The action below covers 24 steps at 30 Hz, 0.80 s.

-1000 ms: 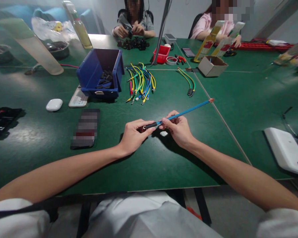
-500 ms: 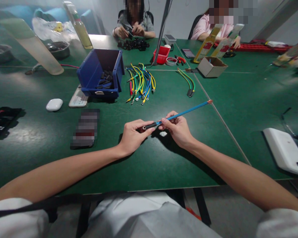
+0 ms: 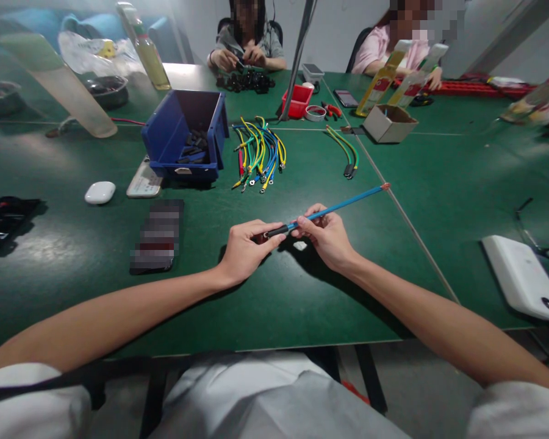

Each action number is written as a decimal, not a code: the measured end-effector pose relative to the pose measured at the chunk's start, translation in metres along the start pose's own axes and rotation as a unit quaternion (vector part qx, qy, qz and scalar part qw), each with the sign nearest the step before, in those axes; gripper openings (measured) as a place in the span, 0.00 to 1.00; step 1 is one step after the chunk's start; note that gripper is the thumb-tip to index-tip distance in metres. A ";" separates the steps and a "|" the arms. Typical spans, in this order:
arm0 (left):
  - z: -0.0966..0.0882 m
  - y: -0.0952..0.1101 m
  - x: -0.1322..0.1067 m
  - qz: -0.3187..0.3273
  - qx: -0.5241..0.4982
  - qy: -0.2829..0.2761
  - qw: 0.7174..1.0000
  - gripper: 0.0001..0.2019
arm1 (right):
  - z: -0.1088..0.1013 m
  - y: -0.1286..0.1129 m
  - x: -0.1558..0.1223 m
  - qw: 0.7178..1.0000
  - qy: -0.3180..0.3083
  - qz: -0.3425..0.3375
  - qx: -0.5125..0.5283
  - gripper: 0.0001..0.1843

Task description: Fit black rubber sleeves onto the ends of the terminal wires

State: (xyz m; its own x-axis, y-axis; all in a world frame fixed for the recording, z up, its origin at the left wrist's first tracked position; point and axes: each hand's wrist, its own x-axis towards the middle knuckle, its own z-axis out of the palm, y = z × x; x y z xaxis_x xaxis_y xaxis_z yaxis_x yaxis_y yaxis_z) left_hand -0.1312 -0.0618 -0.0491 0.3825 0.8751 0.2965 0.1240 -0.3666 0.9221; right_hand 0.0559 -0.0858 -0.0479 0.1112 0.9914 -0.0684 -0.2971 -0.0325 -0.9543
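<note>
Between both hands runs a blue cable [image 3: 348, 201], its bare copper end pointing up and to the right. A black sleeve [image 3: 278, 231] covers its near end, where a ring terminal peeks out slightly. My left hand [image 3: 249, 250] pinches the black sleeve between thumb and fingers. With thumb and fingertips closed, my right hand [image 3: 328, 238] grips the blue cable just beyond the sleeve. A small white scrap [image 3: 300, 246] lies on the table below the hands. Past them sits a pile of yellow, green and blue cables [image 3: 260, 152], and two green-yellow cables [image 3: 348, 152] with black sleeves lie to its right.
A blue bin [image 3: 183, 174] of small dark sleeves stands left of the cable pile. Phones [image 3: 158, 238], a white earbud case [image 3: 100, 192] and a white power bank [image 3: 521, 277] lie on the green table [image 3: 165, 323]. Two people sit across, near bottles and a cardboard box [image 3: 390, 128].
Both hands stay in nearly the same place on the cable. The ring terminal at the sleeve's end shows less than before.
</note>
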 end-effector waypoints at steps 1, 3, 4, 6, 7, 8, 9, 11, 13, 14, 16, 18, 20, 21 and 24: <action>0.000 0.000 0.000 -0.003 0.000 -0.001 1.000 0.11 | 0.000 0.000 0.000 1.000 0.000 0.000 0.001 0.22; 0.000 0.000 0.000 -0.007 0.001 -0.001 1.000 0.12 | 0.000 0.001 0.001 1.000 0.001 -0.002 0.001 0.24; 0.001 0.000 0.000 -0.009 0.000 0.000 1.000 0.12 | 0.000 0.001 0.002 1.000 0.002 -0.005 0.001 0.24; 0.001 0.000 0.000 -0.014 -0.001 0.003 1.000 0.12 | 0.001 0.002 0.003 1.000 0.005 -0.013 -0.001 0.25; 0.001 0.000 0.000 -0.017 -0.002 0.005 1.000 0.12 | 0.001 0.003 0.003 1.000 0.005 -0.018 -0.002 0.26; 0.001 0.000 0.000 -0.019 -0.003 0.008 1.000 0.12 | 0.001 0.004 0.004 1.000 0.005 -0.024 -0.002 0.26; 0.001 0.000 0.000 -0.020 -0.004 0.010 1.000 0.12 | 0.002 0.004 0.004 1.000 0.003 -0.030 -0.002 0.26; 0.001 0.000 0.000 -0.023 -0.006 0.016 1.000 0.12 | 0.003 0.006 0.005 0.999 0.001 -0.042 -0.004 0.25; 0.001 0.000 0.000 -0.024 -0.009 0.020 0.999 0.13 | 0.004 0.008 0.005 0.999 0.002 -0.052 -0.007 0.25; 0.001 0.000 0.000 -0.025 -0.010 0.022 0.999 0.13 | 0.005 0.008 0.005 0.998 0.005 -0.056 -0.009 0.25; 0.002 0.000 0.000 -0.026 -0.012 0.028 0.999 0.13 | 0.007 0.008 0.005 0.998 0.015 -0.063 -0.014 0.25; 0.002 0.000 0.001 -0.027 -0.015 0.033 0.999 0.13 | 0.010 0.007 0.004 0.997 0.031 -0.069 -0.021 0.26; 0.002 -0.001 0.001 -0.029 -0.018 0.035 0.999 0.13 | 0.013 0.007 0.004 0.996 0.043 -0.073 -0.029 0.26; 0.002 -0.002 0.001 -0.029 -0.020 0.035 0.999 0.13 | 0.014 0.007 0.004 0.996 0.046 -0.074 -0.033 0.27; 0.002 -0.004 0.000 -0.027 -0.025 0.036 0.999 0.14 | 0.015 0.008 0.005 0.995 0.051 -0.075 -0.035 0.28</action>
State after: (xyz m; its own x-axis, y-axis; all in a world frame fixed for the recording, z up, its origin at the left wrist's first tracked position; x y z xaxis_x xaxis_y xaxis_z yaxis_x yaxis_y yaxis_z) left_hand -0.1297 -0.0607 -0.0531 0.3092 0.9144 0.2613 0.0966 -0.3035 0.9479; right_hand 0.0396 -0.0789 -0.0509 0.2465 0.9678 0.0515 -0.2036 0.1037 -0.9735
